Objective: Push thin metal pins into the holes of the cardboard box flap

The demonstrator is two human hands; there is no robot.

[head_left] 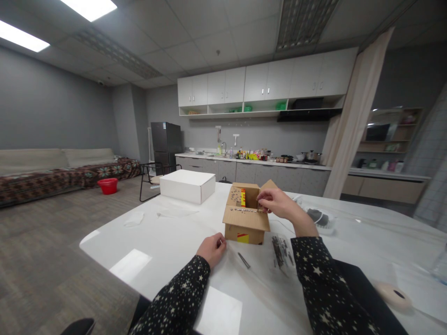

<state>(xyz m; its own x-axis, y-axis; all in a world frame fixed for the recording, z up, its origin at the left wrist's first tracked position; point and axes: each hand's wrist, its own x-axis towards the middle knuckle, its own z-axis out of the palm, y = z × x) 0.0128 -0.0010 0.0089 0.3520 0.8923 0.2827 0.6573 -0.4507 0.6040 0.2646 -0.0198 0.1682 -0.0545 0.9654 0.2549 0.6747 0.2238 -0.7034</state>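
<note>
an open cardboard box (246, 221) stands on the white surface (164, 242), well in from the rounded left corner and between the near and far edges; its near flap is folded outward, with a row of small shiny pieces (243, 211) along the fold, and more small pieces dot its left flap; the right hand (263, 201) is above the box's right side, its fingertips drawn in close to each other, though i cannot tell whether they are clamped on a small piece; the left hand (213, 249) rests on the surface by the box's near left corner, fingers curled in, and i cannot tell whether it grips anything or touches the cardboard; a slim metal tool (243, 260) lies between the box and the near edge, and to its right is a clear bag (282, 255) of dark slender pieces; a closed white box (186, 186) sits toward the far left edge, with a crumpled tissue (134, 218) nearer the left corner; toward the right are a dark flat object (365, 288) and a pale mouse (393, 295)
</note>
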